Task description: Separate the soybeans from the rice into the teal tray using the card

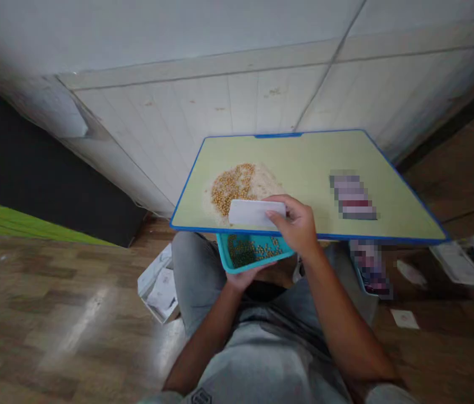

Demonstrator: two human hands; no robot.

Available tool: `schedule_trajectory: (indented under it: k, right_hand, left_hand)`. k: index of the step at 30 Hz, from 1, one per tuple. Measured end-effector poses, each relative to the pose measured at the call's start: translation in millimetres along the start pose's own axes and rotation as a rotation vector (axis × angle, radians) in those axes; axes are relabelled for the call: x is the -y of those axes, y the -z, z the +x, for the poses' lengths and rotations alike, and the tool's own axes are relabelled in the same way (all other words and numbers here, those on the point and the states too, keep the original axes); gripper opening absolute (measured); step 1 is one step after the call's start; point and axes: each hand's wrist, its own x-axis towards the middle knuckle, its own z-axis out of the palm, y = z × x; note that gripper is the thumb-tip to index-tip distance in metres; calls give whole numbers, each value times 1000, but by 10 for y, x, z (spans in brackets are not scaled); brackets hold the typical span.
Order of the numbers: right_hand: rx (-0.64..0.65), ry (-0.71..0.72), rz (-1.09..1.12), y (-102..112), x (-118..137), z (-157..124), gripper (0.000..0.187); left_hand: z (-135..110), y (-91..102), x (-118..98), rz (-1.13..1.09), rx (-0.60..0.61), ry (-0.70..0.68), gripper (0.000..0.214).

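A small green table [308,163] with a blue rim stands in front of me. On it lies a heap of yellow-brown beans [230,188] mixed with white rice [268,182]. My right hand [298,224] is closed on a flat white card [253,213], held on edge at the table's near rim beside the heap. My left hand [245,276] grips a teal tray [251,252] from below, just under the table's edge. The tray holds several of the beans.
A white tiled wall rises behind the table. A blurred package [352,196] lies on the table's right side, with another [371,266] below the edge. White boxes [159,283] and papers [468,258] lie on the wooden floor. A dark panel stands at left.
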Motion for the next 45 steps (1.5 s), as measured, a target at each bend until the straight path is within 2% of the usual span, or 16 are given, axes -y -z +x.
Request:
schedule_trajectory:
  k: [9,22,45]
  right_hand:
    - [-6,-12,10,-23,10,17,21]
    - [-20,-21,23,-35,42,23,21]
    - [18,-4,29,-89,46,-1,26]
  left_hand:
    - [-29,-30,28,11,-2,-9,79]
    - [-19,-30,20,16,59,8,82]
    - [-10,-19,19,27,39,-1,81]
